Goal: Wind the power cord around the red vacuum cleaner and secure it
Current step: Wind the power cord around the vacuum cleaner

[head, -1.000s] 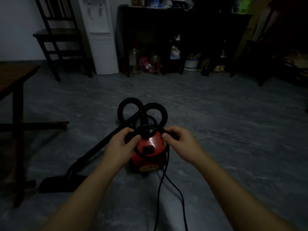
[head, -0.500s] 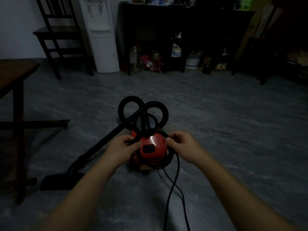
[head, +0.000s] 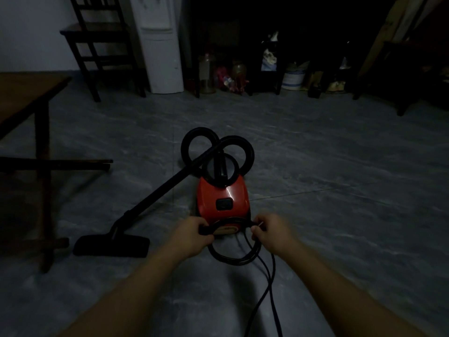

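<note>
The red vacuum cleaner (head: pixel 222 199) sits on the grey floor in the middle of the room, its black hose looped behind it. A coil of black power cord (head: pixel 234 257) hangs just in front of its near end, off the body. My left hand (head: pixel 192 237) grips the coil's left side. My right hand (head: pixel 271 233) pinches the right side. Two loose strands of cord trail from the coil toward me across the floor.
The black wand and floor nozzle (head: pixel 111 245) lie to the vacuum's left. A wooden table (head: pixel 26 93) stands at far left. A chair (head: pixel 102 45), a white water dispenser (head: pixel 161 45) and a dark cluttered shelf (head: pixel 267 57) line the back wall.
Both hands moved from the top of the vacuum body down to its near end, pulling the cord loop off the body toward me. The view tilted down slightly.
</note>
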Demonstrator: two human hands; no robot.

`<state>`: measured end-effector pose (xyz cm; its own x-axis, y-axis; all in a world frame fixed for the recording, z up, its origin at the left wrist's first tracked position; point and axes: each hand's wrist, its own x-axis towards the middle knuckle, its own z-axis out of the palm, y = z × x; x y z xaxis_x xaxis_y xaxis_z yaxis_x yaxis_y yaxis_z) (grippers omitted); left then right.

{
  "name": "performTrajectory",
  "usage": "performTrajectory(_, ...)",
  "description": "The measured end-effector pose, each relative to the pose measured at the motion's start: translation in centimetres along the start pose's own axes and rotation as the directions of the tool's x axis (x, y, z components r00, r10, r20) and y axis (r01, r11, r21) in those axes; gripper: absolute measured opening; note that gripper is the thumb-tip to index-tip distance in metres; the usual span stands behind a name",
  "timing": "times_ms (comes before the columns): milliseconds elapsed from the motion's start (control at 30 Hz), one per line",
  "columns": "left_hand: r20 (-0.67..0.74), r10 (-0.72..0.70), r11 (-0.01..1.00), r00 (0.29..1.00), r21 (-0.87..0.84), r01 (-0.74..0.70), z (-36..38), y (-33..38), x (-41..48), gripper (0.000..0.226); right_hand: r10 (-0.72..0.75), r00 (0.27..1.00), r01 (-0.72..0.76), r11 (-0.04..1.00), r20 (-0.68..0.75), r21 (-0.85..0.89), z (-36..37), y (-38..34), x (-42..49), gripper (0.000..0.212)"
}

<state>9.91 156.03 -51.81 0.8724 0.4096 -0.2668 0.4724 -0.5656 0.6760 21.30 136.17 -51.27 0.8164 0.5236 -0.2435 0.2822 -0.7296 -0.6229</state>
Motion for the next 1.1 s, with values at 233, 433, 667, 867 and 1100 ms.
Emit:
performTrajectory(233,-0.028,0.068,0.998,0.997,-0.002,-0.068,-0.7,0.4,0.2,0.017,-0.053,0.998,0.057,0.994,-0.043,0.096,-0.4,-0.4,0.0,0.02)
performTrajectory(433,-0.062,0.159,0.969,0.985,0.199,-0.144,-2.8,2.0,0.6,0.013,-0.168,0.982,0.182,0.959,-0.085,0.215,-1.6,-1.2,0.9,0.012)
performTrajectory(667,-0.111,0.251,0.944,0.962,0.247,-0.218,-3.9,3.8,1.1,0.022,-0.203,0.954,0.26,0.926,-0.22,0.273,-3.5,-3.2,1.1,0.014)
performTrajectory(867,-0.18,0.294,0.956,0.939,0.077,-0.284,-4.6,5.2,0.9,0.022,-0.242,0.925,0.326,0.902,-0.293,0.283,-4.9,-3.6,0.6,0.015)
performTrajectory(1100,-0.165,0.304,0.94,0.938,-0.11,-0.324,-6.3,6.8,0.4,0.035,-0.296,0.93,0.351,0.891,-0.216,0.289,-6.5,-4.7,0.2,0.021)
